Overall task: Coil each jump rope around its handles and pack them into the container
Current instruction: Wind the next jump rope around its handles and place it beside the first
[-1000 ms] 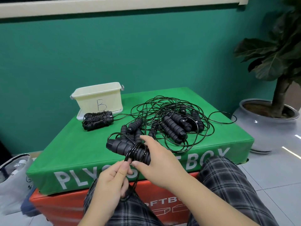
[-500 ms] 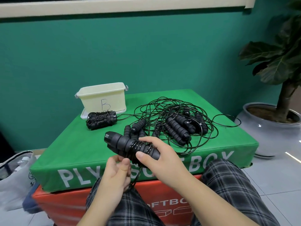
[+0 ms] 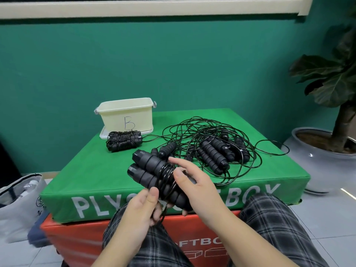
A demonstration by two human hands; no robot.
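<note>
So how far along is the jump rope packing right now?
One coiled black rope bundle lies finished beside the cream plastic container, not visibly packed. The right hand grips a black foam handle pair while the left hand pinches the cord. The tangled rope pile remains.

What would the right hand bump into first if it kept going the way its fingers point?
Probably the loose handles lying just past the right hand, then the coiled rope before the container. Depth is hard to judge.

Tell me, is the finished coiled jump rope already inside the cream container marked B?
No, the coiled jump rope lies on the green box in front of the container, outside it.
</note>
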